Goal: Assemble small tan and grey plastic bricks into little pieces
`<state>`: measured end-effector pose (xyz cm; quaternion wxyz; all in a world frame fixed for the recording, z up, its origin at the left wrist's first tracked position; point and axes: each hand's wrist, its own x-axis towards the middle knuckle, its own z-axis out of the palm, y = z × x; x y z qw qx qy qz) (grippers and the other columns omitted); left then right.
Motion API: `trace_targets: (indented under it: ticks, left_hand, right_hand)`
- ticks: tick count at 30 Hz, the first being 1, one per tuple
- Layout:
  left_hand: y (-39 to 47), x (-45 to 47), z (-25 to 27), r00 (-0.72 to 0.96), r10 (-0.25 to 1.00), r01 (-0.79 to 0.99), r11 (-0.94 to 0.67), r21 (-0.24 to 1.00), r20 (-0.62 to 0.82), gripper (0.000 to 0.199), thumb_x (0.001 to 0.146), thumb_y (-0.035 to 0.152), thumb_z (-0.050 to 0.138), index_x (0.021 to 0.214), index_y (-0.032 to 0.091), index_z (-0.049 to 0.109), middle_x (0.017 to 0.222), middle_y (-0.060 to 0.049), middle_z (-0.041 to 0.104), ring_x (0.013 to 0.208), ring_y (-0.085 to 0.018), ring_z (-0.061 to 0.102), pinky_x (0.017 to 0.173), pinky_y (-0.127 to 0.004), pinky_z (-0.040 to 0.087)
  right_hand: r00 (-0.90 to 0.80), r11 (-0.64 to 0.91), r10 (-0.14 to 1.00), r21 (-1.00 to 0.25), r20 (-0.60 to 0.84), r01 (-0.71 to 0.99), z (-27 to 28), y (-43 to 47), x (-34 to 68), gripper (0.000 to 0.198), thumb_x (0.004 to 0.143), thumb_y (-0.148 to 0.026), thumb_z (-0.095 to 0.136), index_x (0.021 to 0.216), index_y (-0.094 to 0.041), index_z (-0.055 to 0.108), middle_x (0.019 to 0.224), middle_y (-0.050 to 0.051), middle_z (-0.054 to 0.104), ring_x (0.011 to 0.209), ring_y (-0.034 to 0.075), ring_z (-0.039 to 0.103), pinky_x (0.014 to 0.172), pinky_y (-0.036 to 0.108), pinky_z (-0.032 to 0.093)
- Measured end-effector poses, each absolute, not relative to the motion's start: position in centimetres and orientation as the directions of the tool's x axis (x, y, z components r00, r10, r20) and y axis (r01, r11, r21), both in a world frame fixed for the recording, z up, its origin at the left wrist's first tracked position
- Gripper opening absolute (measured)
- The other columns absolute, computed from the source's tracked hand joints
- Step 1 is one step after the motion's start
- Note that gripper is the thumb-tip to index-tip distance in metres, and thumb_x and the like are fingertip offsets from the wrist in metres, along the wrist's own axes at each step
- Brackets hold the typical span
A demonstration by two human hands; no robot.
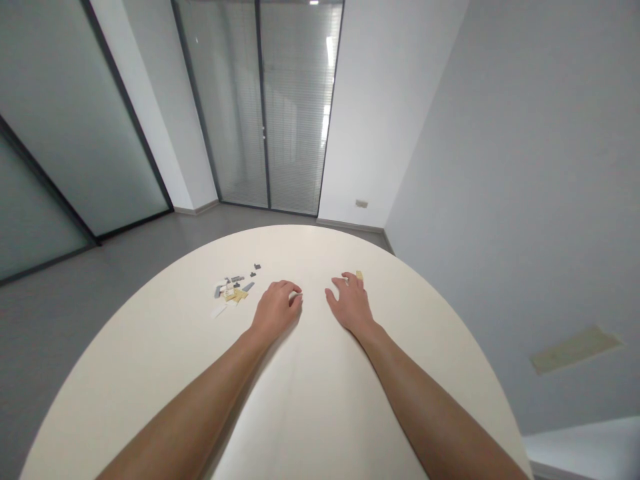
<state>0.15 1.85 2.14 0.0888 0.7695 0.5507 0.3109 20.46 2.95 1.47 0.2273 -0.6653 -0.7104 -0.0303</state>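
Note:
My left hand [278,308] rests on the pale round table [320,400], its fingers curled inward and the thumb close to the index finger. Whatever it may hold is hidden or too small to name. To its left lies a loose pile of small plastic-looking building pieces [231,292], in grey, white and yellow. My right hand [353,304] is on the table with its fingers apart and bent down toward the surface. Just beyond its fingertips sits a small yellow piece [359,274], partly covered by the hand.
A few dark grey pieces [257,267] lie apart at the far side of the pile. Past the table's curved edge are a glass door [295,120], frosted panels [65,133] at left and a grey wall [525,167] at right.

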Motion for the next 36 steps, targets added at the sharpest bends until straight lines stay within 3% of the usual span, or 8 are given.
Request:
trace_targets:
  ticks: [5, 8, 10, 14, 20, 26, 36]
  left_hand:
    - [1.79, 0.11, 2.31, 0.134, 0.915, 0.824, -0.316, 0.471, 0.381, 0.022, 0.090, 0.025, 0.049, 0.097, 0.019, 0.069, 0.104, -0.008, 0.072, 0.104, -0.026, 0.061, 0.092, -0.039, 0.047]
    - [1.68, -0.05, 2.40, 0.057, 0.906, 0.889, -0.237, 0.392, 0.418, 0.024, 0.088, 0.022, 0.048, 0.099, 0.017, 0.070, 0.106, -0.010, 0.071, 0.103, -0.028, 0.061, 0.094, -0.042, 0.047]
    - [1.55, -0.12, 2.33, -0.003, 0.891, 0.933, -0.161, 0.321, 0.455, 0.027, 0.087, 0.022, 0.050, 0.105, 0.016, 0.069, 0.117, -0.013, 0.068, 0.111, -0.031, 0.059, 0.099, -0.046, 0.044]
    - [1.33, -0.03, 1.84, -0.079, 0.875, 0.974, -0.034, 0.223, 0.479, 0.040, 0.087, 0.034, 0.054, 0.117, 0.010, 0.065, 0.143, -0.022, 0.051, 0.133, -0.040, 0.044, 0.111, -0.054, 0.032]
    - [1.36, 0.25, 1.61, -0.140, 0.916, 0.973, 0.057, 0.222, 0.375, 0.055, 0.093, 0.050, 0.045, 0.123, 0.008, 0.063, 0.148, -0.026, 0.045, 0.137, -0.047, 0.039, 0.113, -0.061, 0.025]
    - [1.37, 0.31, 1.87, -0.074, 0.929, 0.967, -0.023, 0.255, 0.362, 0.052, 0.095, 0.045, 0.043, 0.128, 0.009, 0.059, 0.145, -0.021, 0.050, 0.137, -0.040, 0.042, 0.116, -0.058, 0.025]
    - [1.41, 0.48, 2.17, 0.282, 0.898, 0.853, -0.396, 0.340, 0.336, 0.036, 0.097, 0.033, 0.045, 0.127, 0.017, 0.054, 0.129, -0.012, 0.065, 0.121, -0.025, 0.059, 0.116, -0.049, 0.030]
  right_hand:
    - [-0.034, 0.135, 0.944, -0.289, 0.329, 0.948, 1.16, 3.20, 20.47, 0.040, 0.095, -0.040, 0.053, 0.127, -0.018, 0.062, 0.132, 0.015, 0.054, 0.123, 0.029, 0.047, 0.104, 0.044, 0.039]
    - [-0.031, 0.132, 0.946, -0.294, 0.323, 0.947, 1.08, 3.25, 20.59, 0.040, 0.095, -0.040, 0.052, 0.128, -0.019, 0.062, 0.133, 0.014, 0.054, 0.122, 0.030, 0.047, 0.103, 0.045, 0.041]
    - [-0.030, 0.131, 0.947, -0.297, 0.321, 0.946, 1.06, 3.24, 20.60, 0.040, 0.095, -0.040, 0.052, 0.128, -0.019, 0.062, 0.133, 0.014, 0.054, 0.123, 0.030, 0.047, 0.103, 0.045, 0.041]
    - [-0.028, 0.132, 0.943, -0.294, 0.332, 0.947, 1.04, 3.23, 20.52, 0.041, 0.095, -0.040, 0.053, 0.128, -0.019, 0.062, 0.134, 0.014, 0.053, 0.123, 0.030, 0.047, 0.104, 0.046, 0.041]
    - [-0.035, 0.139, 0.942, -0.294, 0.333, 0.946, 1.01, 3.24, 20.50, 0.041, 0.095, -0.040, 0.052, 0.127, -0.018, 0.062, 0.134, 0.015, 0.053, 0.124, 0.030, 0.047, 0.105, 0.045, 0.040]
    - [-0.026, 0.125, 0.948, -0.294, 0.318, 0.948, 1.09, 3.18, 20.52, 0.042, 0.095, -0.042, 0.051, 0.128, -0.019, 0.062, 0.135, 0.013, 0.053, 0.123, 0.030, 0.047, 0.105, 0.045, 0.040]
    - [-0.028, 0.128, 0.950, -0.303, 0.312, 0.944, 1.27, 3.07, 20.47, 0.042, 0.095, -0.041, 0.051, 0.129, -0.019, 0.061, 0.136, 0.013, 0.053, 0.125, 0.029, 0.046, 0.106, 0.044, 0.038]
